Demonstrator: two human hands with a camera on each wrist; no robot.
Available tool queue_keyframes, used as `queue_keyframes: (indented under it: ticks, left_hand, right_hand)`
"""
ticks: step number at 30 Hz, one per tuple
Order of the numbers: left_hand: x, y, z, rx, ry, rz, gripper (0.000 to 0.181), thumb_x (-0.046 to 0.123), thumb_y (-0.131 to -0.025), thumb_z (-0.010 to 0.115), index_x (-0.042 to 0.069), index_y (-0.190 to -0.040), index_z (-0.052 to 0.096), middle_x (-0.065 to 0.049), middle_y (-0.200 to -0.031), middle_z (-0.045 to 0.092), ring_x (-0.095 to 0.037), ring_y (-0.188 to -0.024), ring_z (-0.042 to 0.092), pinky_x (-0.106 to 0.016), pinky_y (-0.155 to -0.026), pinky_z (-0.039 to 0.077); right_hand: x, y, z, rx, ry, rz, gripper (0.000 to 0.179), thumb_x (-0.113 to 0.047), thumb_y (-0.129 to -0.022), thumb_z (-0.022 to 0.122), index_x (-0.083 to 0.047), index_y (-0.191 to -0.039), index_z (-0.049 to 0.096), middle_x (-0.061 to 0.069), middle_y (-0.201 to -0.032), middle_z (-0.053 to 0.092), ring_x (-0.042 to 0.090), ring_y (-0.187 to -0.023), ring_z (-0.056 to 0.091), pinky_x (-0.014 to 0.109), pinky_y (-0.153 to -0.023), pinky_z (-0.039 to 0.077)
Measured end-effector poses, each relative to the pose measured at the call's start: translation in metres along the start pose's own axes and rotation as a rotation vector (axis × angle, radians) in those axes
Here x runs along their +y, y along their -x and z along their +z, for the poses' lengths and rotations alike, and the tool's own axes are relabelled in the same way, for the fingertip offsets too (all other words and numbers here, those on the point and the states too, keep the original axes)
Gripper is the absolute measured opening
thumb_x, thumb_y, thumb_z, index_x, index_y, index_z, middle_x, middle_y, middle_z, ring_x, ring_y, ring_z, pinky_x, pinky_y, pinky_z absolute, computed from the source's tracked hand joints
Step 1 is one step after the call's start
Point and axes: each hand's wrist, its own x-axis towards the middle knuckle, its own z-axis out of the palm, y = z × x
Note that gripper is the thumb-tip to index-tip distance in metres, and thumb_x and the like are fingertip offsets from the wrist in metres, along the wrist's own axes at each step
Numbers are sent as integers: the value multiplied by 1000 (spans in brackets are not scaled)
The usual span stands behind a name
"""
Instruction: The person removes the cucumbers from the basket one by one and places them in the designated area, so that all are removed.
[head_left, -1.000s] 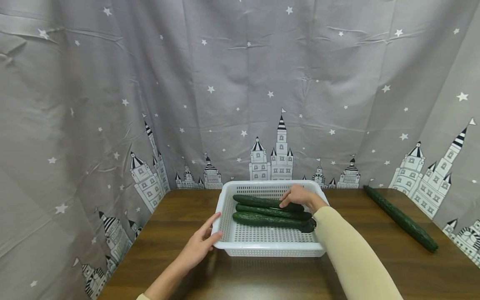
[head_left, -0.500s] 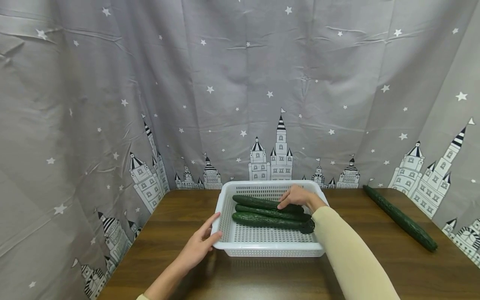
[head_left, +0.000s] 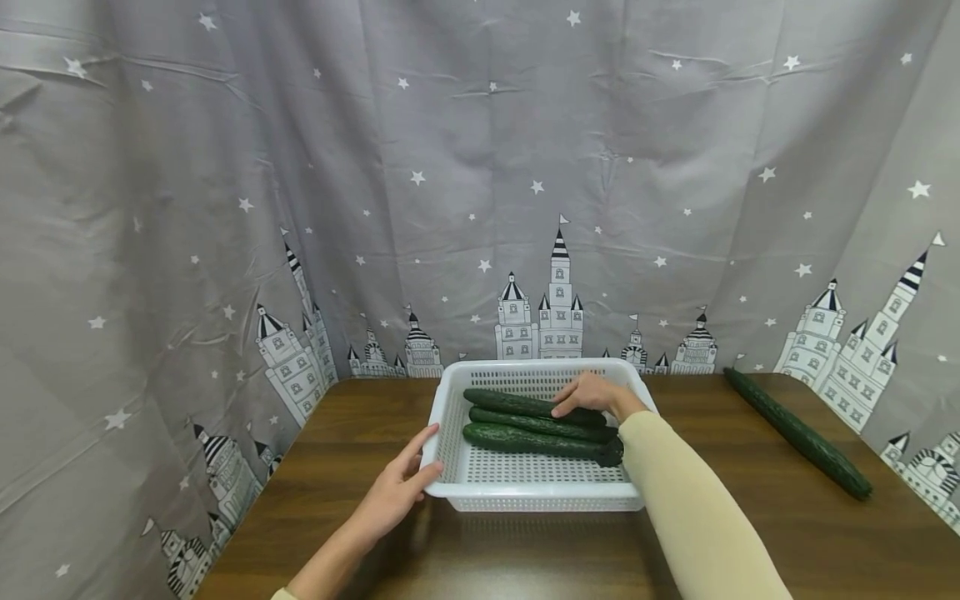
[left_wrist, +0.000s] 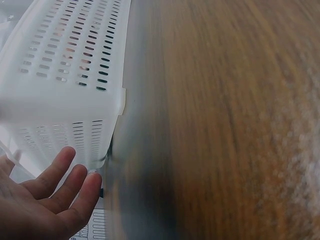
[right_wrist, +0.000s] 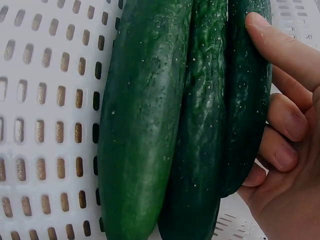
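Note:
A white plastic basket [head_left: 547, 492] with slotted walls stands on the table. Inside, three long dark green cucumbers lie side by side, left to right. My left hand [head_left: 393, 492] holds the basket's left rim, thumb and index finger at the edge; in the left wrist view the other fingers [left_wrist: 75, 185] bend loosely beside the outer wall. My right hand [head_left: 592, 393] reaches into the basket and grips the rear cucumber [head_left: 502, 401], thumb on top and fingers curled along its far side. The middle cucumber [right_wrist: 200, 115] and front cucumber [right_wrist: 140, 110] lie next to it, untouched.
Another cucumber [head_left: 798, 433] lies slantwise on the brown wooden table [head_left: 360, 433], right of the basket. A grey curtain [head_left: 450, 208] with printed stars and castles hangs behind the table and along its sides.
The right hand has shifted slightly left along the rear cucumber. The left hand keeps its place on the rim. The whole head view drifts a little.

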Motion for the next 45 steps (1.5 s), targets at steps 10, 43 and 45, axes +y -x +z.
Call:
queue_keyframes:
  ticks: [10,43,45]
  left_hand:
    - [1,-1,-1,-1,-10,-3,61,27,-99,63,27,-155,39,-22,-133,62,-21,-101,61,-35,-75,49]
    - [1,1,-1,-6,2,-2,61,27,-99,64,27,-155,39,-23,-131,63,-22,-99,62,-34,-74,48]
    - [1,1,-1,-6,4,-3,61,27,-99,64,27,-155,40,-23,-131,63,-23,-99,62,-33,-74,48]
  right_hand:
    - [-1,-2,1,0,21,1,42,-26,-83,82,-8,-120,74,16,-141,60,40,-139,45,51,-110,41]
    - [-9,3,-2,53,-95,-30,38,-22,-83,81,-2,-115,76,16,-134,65,41,-137,46,53,-112,38]
    - [-10,5,-4,56,-112,-24,37,-22,-82,82,-3,-114,76,15,-134,65,41,-138,45,53,-112,37]
